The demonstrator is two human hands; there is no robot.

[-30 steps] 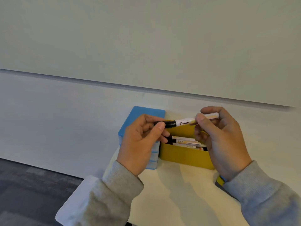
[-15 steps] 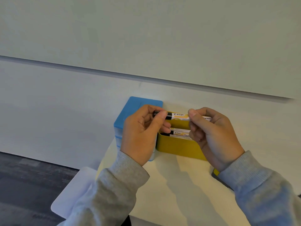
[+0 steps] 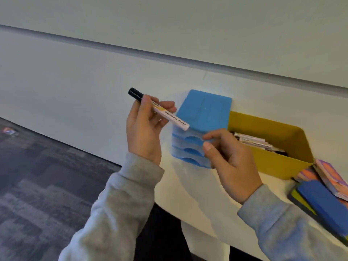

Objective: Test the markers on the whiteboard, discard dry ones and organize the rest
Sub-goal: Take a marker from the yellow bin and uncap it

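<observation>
The marker point(image 3: 159, 109) is in my left hand point(image 3: 145, 132), left of the frame's middle, pinched between thumb and fingers around the upper barrel. It tilts with its black cap up and to the left and its white tail end pointing down toward the right, just in front of the blue drawer block point(image 3: 199, 127). I hold it near the cap, I think, so the other hand can pull the cap off — it is still on, so this one has not been tested.

My right hand point(image 3: 228, 161) sits lower and to the right, apart from the marker, fingers loosely curled with thumb and forefinger close together; I see nothing in it. It reads to me as ready to take the cap or the barrel.

Behind that hand is the yellow box point(image 3: 282, 161), open at the top, with the other markers point(image 3: 252, 141) lying flat inside. It stands just beside the drawer block on the pale desk point(image 3: 197, 194), against the wall, so the supply is near at hand. The whiteboard point(image 3: 188, 21) fills the upper part of the frame, above a grey edge line, and is well above the marker.

At the right edge of the frame lie a dark blue eraser point(image 3: 323, 202) and some orange-and-purple pads point(image 3: 331, 178) — set aside from the box.
</observation>
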